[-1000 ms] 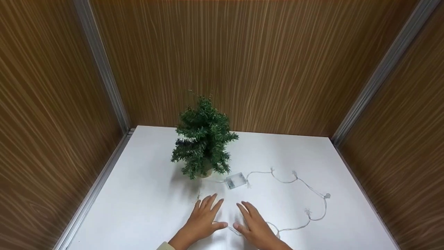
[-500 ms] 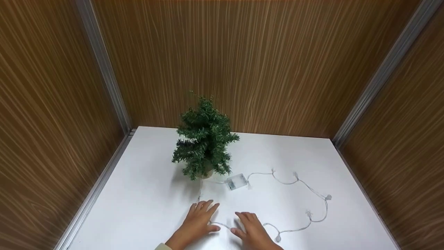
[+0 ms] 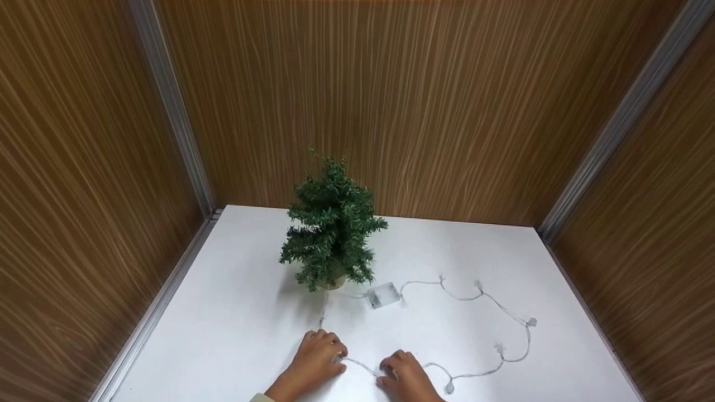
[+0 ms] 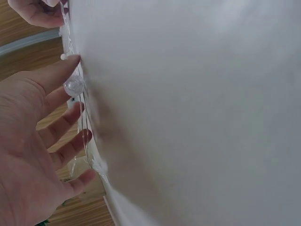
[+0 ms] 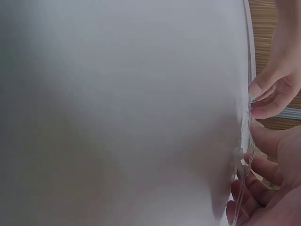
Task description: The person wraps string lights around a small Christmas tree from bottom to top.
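A string of clear fairy lights [image 3: 477, 374] lies in a loop on the white table. My left hand [image 3: 311, 360] is at its near left part, thumb and index finger pinching a round clear bulb [image 4: 74, 86] in the left wrist view. To its right, my right hand [image 3: 410, 377] has curled fingers and thumb on the cord; in the right wrist view a small bulb [image 5: 243, 169] sits at its fingertips. A short stretch of cord spans the two hands. The cord's left end runs up toward a small green artificial Christmas tree [image 3: 332, 229], which stands upright.
A flat clear battery box [image 3: 384, 296] lies right of the tree's base [image 3: 336, 282], joined to the cord. Other bulbs, one of them [image 3: 532, 322] at the far right, lie along the loop. Brown wood-grain panels [image 3: 413, 111] enclose the white table [image 3: 234, 312] at the back and sides.
Both hands have come down onto the string of lights, from spread fingers above it to fingers curled on it. The left now pinches a bulb, the right the cord.
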Tool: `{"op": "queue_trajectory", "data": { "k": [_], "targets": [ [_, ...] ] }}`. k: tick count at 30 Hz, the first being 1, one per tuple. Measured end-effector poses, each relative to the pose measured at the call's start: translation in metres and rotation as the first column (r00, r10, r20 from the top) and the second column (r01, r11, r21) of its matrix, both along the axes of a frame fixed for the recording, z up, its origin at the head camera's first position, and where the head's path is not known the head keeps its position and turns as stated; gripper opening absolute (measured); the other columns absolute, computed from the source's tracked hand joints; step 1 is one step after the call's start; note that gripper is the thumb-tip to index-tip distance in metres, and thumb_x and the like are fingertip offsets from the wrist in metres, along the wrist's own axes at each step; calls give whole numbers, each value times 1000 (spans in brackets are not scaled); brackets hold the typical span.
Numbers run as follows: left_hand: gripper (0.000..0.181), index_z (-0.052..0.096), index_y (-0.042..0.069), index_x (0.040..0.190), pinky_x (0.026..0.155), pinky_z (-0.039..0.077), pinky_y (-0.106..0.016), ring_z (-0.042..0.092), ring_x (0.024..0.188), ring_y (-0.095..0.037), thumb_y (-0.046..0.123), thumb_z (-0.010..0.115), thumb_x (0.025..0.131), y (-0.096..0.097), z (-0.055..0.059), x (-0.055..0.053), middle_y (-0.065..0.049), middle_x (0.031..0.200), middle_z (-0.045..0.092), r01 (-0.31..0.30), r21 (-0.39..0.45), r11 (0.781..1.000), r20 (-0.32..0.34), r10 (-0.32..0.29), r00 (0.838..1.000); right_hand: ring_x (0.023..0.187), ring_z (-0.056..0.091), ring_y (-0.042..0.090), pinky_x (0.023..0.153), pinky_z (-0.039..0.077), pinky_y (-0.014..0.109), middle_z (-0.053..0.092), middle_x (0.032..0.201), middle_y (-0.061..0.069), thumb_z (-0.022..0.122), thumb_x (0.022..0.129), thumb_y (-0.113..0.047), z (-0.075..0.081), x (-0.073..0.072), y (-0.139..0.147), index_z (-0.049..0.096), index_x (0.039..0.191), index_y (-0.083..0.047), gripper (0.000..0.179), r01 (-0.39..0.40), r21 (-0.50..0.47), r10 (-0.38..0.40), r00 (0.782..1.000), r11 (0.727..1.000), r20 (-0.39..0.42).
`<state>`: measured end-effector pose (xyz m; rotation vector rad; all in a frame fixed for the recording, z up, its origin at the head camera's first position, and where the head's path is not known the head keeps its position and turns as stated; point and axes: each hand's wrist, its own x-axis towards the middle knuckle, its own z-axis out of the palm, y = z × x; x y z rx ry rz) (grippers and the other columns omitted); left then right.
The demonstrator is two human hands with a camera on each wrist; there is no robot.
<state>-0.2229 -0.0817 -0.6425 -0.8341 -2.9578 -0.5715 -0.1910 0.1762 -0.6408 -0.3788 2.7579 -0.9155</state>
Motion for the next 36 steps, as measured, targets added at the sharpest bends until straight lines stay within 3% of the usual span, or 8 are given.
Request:
{"op": "queue_trajectory", "data": {
  "k": [4, 9, 17, 22, 28, 36],
  "targets": [
    [7, 75, 27, 86, 85, 39, -42, 48, 83, -9, 33, 77, 86, 0, -1, 0, 13, 86, 60, 13, 25, 1000, -45, -12, 999, 90, 51, 7, 83, 53, 32, 54, 92, -12, 76, 89, -24, -3, 1, -1, 72, 93, -21, 6, 11, -36, -10, 1000, 999, 7],
    [6, 74, 26, 80, 82, 39, -40, 47, 79, -9, 29, 77, 84, -2, 0, 0, 14, 80, 59, 10, 30, 1000, -85, -7, 996, 83, 50, 8, 73, 49, 27, 54, 87, -8, 73, 90, -20, -3, 0, 0, 69, 87, -21, 6, 32, -95, -29, 999, 995, 35],
    [16, 76, 27, 97, 89, 37, -48, 47, 83, -6, 40, 69, 92, -5, 1, 0, 17, 84, 61, -36, 91, 995, 68, 30, 997, 78, 55, 11, 70, 47, 28, 61, 83, -5, 69, 95, -23, 2, -4, 7, 69, 90, -14, 10, 63, -153, -58, 998, 986, 37],
    [14, 76, 26, 102, 89, 37, -48, 51, 89, -10, 33, 65, 97, -8, 5, -2, 14, 91, 65, -14, 72, 997, 61, 10, 998, 79, 56, 12, 70, 47, 28, 61, 84, -4, 70, 96, -24, 7, -9, 12, 68, 92, -13, 12, 80, -153, -71, 995, 985, 64],
    [7, 78, 25, 96, 82, 39, -39, 50, 87, -10, 25, 71, 92, -13, 6, -3, 12, 89, 67, 6, 63, 998, -55, -3, 998, 74, 52, 6, 65, 45, 23, 61, 83, -7, 70, 96, -27, 13, -10, 21, 69, 91, -13, 14, 41, -159, -46, 999, 986, -26],
    [6, 79, 27, 89, 78, 39, -36, 49, 90, -10, 32, 76, 89, -22, 14, -12, 15, 87, 69, -26, 99, 995, -103, 36, 994, 69, 50, -2, 61, 45, 21, 60, 81, -14, 71, 94, -31, 29, -13, 31, 69, 89, -20, 13, 47, -57, -57, 977, 997, -207]
  ]
}}
